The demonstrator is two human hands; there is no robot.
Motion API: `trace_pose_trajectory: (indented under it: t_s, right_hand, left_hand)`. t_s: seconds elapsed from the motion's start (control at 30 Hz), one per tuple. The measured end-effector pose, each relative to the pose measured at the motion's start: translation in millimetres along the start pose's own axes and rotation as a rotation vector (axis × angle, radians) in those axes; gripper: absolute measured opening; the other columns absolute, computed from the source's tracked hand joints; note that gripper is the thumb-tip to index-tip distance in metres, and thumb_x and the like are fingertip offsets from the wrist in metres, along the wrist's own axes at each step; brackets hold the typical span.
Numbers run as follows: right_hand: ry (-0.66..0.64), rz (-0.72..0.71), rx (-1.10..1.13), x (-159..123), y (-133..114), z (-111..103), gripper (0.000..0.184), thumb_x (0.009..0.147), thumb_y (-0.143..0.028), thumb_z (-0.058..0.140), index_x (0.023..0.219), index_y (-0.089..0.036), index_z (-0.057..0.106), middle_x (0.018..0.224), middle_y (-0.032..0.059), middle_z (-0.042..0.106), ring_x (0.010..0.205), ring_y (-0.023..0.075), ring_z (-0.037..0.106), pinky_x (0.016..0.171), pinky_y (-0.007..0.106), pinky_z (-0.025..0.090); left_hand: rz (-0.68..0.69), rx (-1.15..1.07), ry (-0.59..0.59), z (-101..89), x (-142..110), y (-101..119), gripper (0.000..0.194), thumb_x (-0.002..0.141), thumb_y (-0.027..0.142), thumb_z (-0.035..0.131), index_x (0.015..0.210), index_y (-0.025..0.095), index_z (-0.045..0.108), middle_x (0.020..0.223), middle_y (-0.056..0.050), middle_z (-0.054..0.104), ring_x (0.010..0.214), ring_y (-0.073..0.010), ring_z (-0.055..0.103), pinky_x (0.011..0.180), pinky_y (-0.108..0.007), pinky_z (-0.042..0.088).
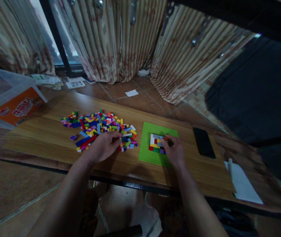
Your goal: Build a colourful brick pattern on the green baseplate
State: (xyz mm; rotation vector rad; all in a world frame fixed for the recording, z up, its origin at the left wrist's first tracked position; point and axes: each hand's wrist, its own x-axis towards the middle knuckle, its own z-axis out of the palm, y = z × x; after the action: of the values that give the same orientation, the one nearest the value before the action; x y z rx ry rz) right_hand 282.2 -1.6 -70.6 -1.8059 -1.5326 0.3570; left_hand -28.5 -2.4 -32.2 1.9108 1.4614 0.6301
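My left hand [107, 144] is over the right side of a loose pile of coloured toy building bricks [93, 123], thumb and index finger pinched together. A long white brick [127, 134] lies right by these fingertips; whether they hold it or something smaller I cannot tell. My right hand [175, 150] rests at the right side of a low brick build [154, 141], its thumb and index finger closed at the upper right corner. A speck of red shows between those fingertips, too small to name. The build, in white, grey, yellow, red, green and purple, sits on a light green baseplate [145, 154].
A black phone [204, 142] lies on the wooden board [127, 168], right of the baseplate. White paper [245, 184] with a pen-like white stick [230, 168] is beyond the board's right end. A clear plastic tub [4, 82] with an orange label stands at the left end.
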Motion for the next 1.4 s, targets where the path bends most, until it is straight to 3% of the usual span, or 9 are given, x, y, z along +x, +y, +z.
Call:
trace_pose_trajectory:
  t_s: [0.37,0.73,1.07,1.23,1.4]
  right_hand:
    - [0.012,-0.009,-0.002,-7.0,-3.3,3.4,0.049,0.081,-0.053,0.059,0.11,-0.016,0.068,0.112,0.015,0.065,0.107,0.0286,0.055,0.096,0.046,0.042]
    - [0.063,-0.045,-0.099,-15.5,-11.5,7.8,0.043,0.087,-0.051,0.051,0.111,-0.019,0.067,0.113,0.0148,0.065,0.107,0.029,0.053,0.095,0.049,0.037]
    - [0.068,-0.108,-0.066,-12.8,-5.9,2.6,0.045,0.09,-0.051,0.046,0.11,-0.017,0.067,0.108,0.0147,0.067,0.103,0.0288,0.056,0.094,0.049,0.041]
    - [0.213,-0.217,-0.071,-15.5,-24.1,-3.6,0.038,0.093,-0.043,0.044,0.11,-0.016,0.066,0.105,0.0142,0.066,0.102,0.0279,0.057,0.095,0.048,0.041]
    - [0.164,-0.292,0.09,-29.3,-50.1,0.8,0.028,0.093,-0.039,0.049,0.102,-0.022,0.069,0.104,0.0085,0.068,0.103,0.0235,0.059,0.094,0.042,0.045]
  left_hand:
    - [-0.054,-0.022,-0.007,-2.6,-1.6,8.3,0.031,0.084,0.033,0.048,0.099,0.017,0.069,0.094,-0.005,0.073,0.084,-0.0205,0.067,0.079,-0.03,0.051]
    - [-0.008,0.051,0.007,-1.4,-2.8,13.3,0.028,0.085,0.03,0.047,0.099,0.019,0.069,0.093,-0.004,0.074,0.086,-0.0201,0.068,0.077,-0.028,0.051]
    - [-0.004,0.047,0.024,-6.6,-3.4,10.0,0.026,0.088,0.028,0.047,0.098,0.018,0.069,0.086,-0.003,0.072,0.075,-0.0169,0.064,0.071,-0.027,0.049]
    - [-0.002,0.034,0.034,-8.0,-5.2,11.1,0.024,0.088,0.026,0.048,0.098,0.019,0.069,0.086,-0.003,0.072,0.075,-0.0161,0.064,0.07,-0.027,0.048]
    - [0.004,0.013,0.0,-0.8,-7.0,24.0,0.022,0.083,0.026,0.056,0.1,0.018,0.068,0.09,-0.004,0.073,0.081,-0.018,0.067,0.073,-0.028,0.05]
